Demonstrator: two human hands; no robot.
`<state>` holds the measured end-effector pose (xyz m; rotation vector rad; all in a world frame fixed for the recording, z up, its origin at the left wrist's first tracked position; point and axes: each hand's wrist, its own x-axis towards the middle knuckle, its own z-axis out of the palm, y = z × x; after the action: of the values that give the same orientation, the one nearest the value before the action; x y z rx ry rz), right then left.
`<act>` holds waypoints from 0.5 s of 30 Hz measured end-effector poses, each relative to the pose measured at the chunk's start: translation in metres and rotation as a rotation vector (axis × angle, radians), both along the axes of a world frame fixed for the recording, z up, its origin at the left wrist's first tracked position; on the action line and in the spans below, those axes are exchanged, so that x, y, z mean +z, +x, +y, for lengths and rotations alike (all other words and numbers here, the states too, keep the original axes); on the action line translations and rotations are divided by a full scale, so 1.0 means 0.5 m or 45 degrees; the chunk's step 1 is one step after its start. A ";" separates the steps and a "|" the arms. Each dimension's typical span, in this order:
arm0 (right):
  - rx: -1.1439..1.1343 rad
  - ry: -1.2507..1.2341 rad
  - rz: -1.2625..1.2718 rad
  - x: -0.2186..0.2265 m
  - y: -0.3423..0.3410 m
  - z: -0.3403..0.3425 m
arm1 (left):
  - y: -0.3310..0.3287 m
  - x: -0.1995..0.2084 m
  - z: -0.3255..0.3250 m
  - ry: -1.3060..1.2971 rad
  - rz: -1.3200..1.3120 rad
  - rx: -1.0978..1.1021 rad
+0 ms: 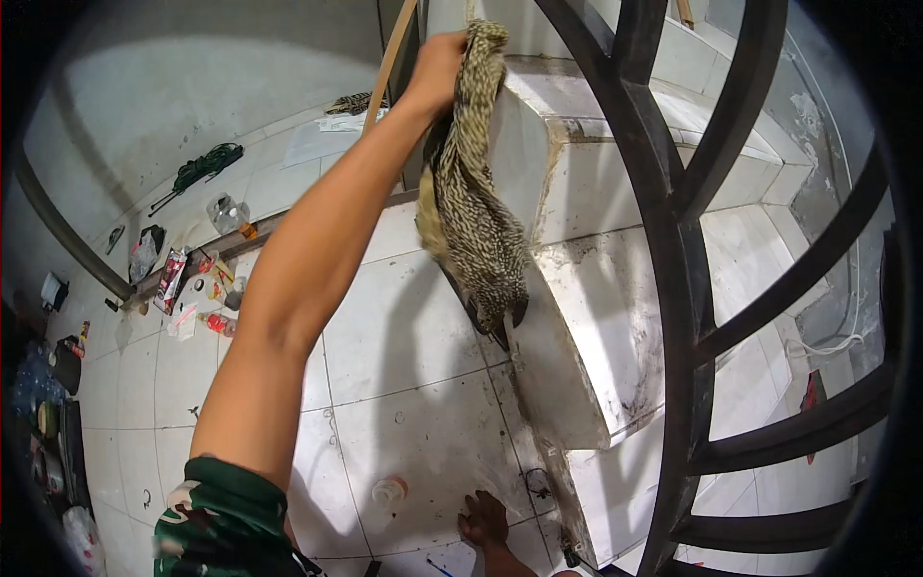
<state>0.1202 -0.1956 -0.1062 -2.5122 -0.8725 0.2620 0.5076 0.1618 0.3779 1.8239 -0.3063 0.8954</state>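
My left arm reaches up from the lower left out of a green camouflage sleeve [226, 510]. At the top, my left hand [442, 69] is closed on a patterned cloth [471, 192], pale yellow with dark speckles. The bunched cloth hangs down from the hand, beside the tiled side of the white stairs [567, 178]. Most of my fingers are hidden behind the cloth. My right hand is not in view.
A dark metal railing [663, 221] curves across the right side in front of the stairs. A bare foot [484, 521] and a clear plastic cup [389, 492] are on the tiled floor. At the left lie a plastic bottle [226, 213], a dark green bundle [207, 165] and several wrappers.
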 end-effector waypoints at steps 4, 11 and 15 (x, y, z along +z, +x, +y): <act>0.005 -0.086 0.046 -0.021 -0.006 -0.003 | 0.176 0.008 0.031 0.250 0.201 -0.300; -0.006 -0.134 0.182 -0.005 0.014 -0.004 | 0.240 -0.004 -0.004 1.320 0.363 0.068; -0.042 -0.026 0.158 -0.014 0.004 -0.012 | 0.185 0.013 0.009 1.111 0.396 -0.133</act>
<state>0.1220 -0.2017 -0.1130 -2.4970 -0.7823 0.4133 0.6000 0.1664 0.3845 2.6723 -0.6547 0.3945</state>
